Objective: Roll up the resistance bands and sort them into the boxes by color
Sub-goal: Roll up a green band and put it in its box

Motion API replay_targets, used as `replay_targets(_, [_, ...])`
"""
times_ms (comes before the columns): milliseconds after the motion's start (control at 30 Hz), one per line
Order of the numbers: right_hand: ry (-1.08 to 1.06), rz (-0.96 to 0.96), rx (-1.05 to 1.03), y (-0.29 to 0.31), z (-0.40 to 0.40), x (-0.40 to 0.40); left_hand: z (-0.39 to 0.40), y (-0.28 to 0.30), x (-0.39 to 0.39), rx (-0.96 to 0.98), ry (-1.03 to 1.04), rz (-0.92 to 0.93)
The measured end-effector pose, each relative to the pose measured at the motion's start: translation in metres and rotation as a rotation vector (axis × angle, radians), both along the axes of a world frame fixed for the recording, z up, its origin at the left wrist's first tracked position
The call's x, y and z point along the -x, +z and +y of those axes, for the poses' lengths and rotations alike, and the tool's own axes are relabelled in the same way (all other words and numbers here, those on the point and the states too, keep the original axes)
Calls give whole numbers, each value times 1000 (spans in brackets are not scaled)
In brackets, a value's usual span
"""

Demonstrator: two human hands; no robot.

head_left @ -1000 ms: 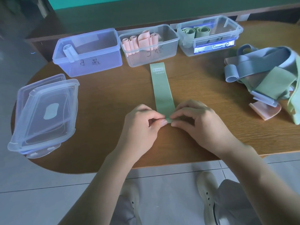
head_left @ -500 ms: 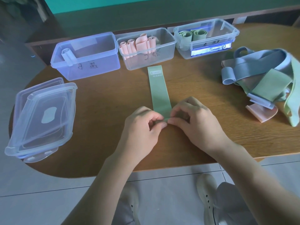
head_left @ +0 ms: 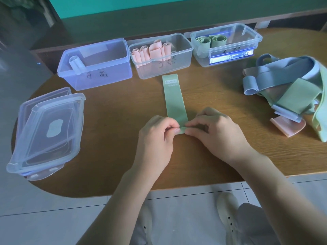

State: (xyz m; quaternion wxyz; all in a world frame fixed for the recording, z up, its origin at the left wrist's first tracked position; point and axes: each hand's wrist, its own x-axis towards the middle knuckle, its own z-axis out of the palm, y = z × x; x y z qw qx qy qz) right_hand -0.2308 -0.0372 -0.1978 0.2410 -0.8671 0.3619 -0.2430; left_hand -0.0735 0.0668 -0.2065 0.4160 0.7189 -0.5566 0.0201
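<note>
A green resistance band (head_left: 174, 100) lies flat on the wooden table (head_left: 115, 131), its long side pointing away from me. My left hand (head_left: 156, 138) and my right hand (head_left: 217, 132) both pinch its near end, where a small fold or roll has formed. Three clear boxes stand at the back: the left box (head_left: 95, 64) holds one blue roll, the middle box (head_left: 161, 55) holds several pink rolls, the right box (head_left: 226, 43) holds green rolls.
A tangled pile of blue, green and pink bands (head_left: 292, 96) lies at the right of the table. Stacked clear lids (head_left: 47, 131) sit at the left edge. A low ledge and teal wall run behind the boxes. My shoes show below the table's front edge.
Both hands stay on the band's near end, and my fingers have turned that end slightly further over. The camera has shifted a little.
</note>
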Motion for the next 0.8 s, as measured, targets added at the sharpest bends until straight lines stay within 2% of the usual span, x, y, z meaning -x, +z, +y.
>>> replay_targets(100, [-22, 3, 18, 0, 0, -2, 1, 0, -3, -34, -35, -50])
replay_targets(300, [42, -97, 15, -3, 2, -4, 1, 4, -6, -72, -49, -20])
replay_targets(800, [40, 24, 54, 0, -11, -10, -4, -2, -11, -76, -12, -70])
